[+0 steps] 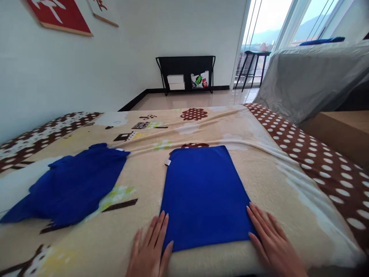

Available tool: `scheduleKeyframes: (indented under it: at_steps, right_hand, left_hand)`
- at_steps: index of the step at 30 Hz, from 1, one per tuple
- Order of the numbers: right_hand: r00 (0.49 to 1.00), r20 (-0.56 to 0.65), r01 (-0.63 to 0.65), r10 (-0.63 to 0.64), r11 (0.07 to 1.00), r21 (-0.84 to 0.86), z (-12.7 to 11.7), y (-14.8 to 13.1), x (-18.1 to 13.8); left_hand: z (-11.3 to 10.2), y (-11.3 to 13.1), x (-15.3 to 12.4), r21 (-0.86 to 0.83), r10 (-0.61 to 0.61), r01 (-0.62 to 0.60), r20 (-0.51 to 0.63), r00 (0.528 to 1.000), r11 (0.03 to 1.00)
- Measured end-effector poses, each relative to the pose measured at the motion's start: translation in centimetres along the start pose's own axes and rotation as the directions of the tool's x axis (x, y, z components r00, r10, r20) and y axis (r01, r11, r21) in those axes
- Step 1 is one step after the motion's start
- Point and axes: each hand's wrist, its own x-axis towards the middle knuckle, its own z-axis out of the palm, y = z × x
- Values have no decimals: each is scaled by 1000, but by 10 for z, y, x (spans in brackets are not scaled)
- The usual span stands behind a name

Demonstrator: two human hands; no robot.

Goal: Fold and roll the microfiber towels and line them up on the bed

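Observation:
A blue cloth lies flat and smooth in front of me, roughly rectangular, with a small white tag at its far left edge. My left hand rests palm down at the cloth's near left corner, fingers stretched out and fingertips touching its edge. On the opposite side, my right hand lies flat at the near right edge, its fingers also extended. Neither hand grips anything. To the left a second blue cloth is spread out, crumpled and uneven.
Both cloths lie on a beige patterned blanket with a brown polka-dot border. A wall stands along the left. At the back are a black rack and a dark stool. A sheet-covered piece and a brown box stand right.

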Motion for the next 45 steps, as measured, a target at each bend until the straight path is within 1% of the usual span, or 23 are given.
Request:
scheduleKeyframes:
  at_steps: [1,3,5,7,9,10,11,13,15,17,19,21,24,26,28,30,32,35,37,38,40,42,45]
  right_hand:
    - [1000,-5,9,-9,1000,-5,-4,5,2]
    - [1000,-18,12,-12,1000,-2,-11,-3,24]
    - [1000,-20,16,-16,1000,21,-13,-28,64]
    - [999,7,51,-51,997,63,-10,-61,102]
    - [996,35,80,-84,991,107,-2,-86,124]
    - [995,44,80,-85,990,120,3,-92,124]
    - [996,52,67,-74,990,123,7,-93,118]
    - [998,59,12,-18,995,99,15,-77,88]
    - [998,43,-36,34,998,56,15,-46,50]
    - [999,7,-33,33,999,29,11,-12,21]
    - [1000,-5,-8,8,999,41,3,9,18]
    - [999,31,12,-15,995,101,-4,10,47]
    - [991,130,8,-39,972,235,-6,-19,126]
    - [986,165,-13,-34,961,275,3,-42,176]
    - [984,175,-30,-21,959,282,19,-53,203]
    - [982,190,-53,-1,960,276,34,-43,202]
    - [977,212,-89,32,960,265,42,-16,181]
    - [968,234,-147,90,959,241,40,32,144]
    - [965,235,-170,114,958,231,35,48,137]
    - [967,229,-169,115,958,231,33,49,142]
    - [974,210,-137,86,959,246,33,34,167]
    - [980,195,-81,27,958,273,40,5,205]
    - [980,196,-20,-43,950,310,57,-38,261]
  left_hand:
    - [-5,-3,1,4,5,-5,-8,1000,1000]
    - [-13,5,19,2,24,-24,-18,1000,1000]
    - [-17,28,51,-9,52,-52,-10,999,999]
    - [-15,57,84,-25,83,-82,19,996,996]
    - [-7,78,103,-47,101,-99,53,993,994]
    - [-2,83,105,-59,103,-99,67,992,993]
    - [3,82,101,-69,100,-94,81,992,993]
    - [9,66,79,-75,78,-70,98,992,995]
    - [11,36,48,-61,46,-40,92,995,997]
    - [8,6,24,-60,61,-56,69,996,997]
    - [2,-13,21,-73,93,-89,47,995,993]
    - [-7,-13,46,-97,97,-93,43,994,991]
    - [-15,18,118,-159,72,-55,102,992,986]
    - [-8,42,164,-191,72,-39,166,984,981]
    - [8,53,190,-197,64,-23,204,977,980]
    - [26,42,191,-196,54,-10,220,974,980]
    - [37,16,173,-193,33,12,228,973,981]
    - [39,-28,141,-167,-31,72,237,971,983]
    - [34,-41,134,-136,-56,89,229,972,987]
    - [31,-41,138,-126,-55,84,217,975,988]
    - [27,-30,160,-128,-30,54,187,982,990]
    - [28,-9,195,-150,14,11,166,986,989]
    - [44,14,246,-172,75,-46,171,982,984]
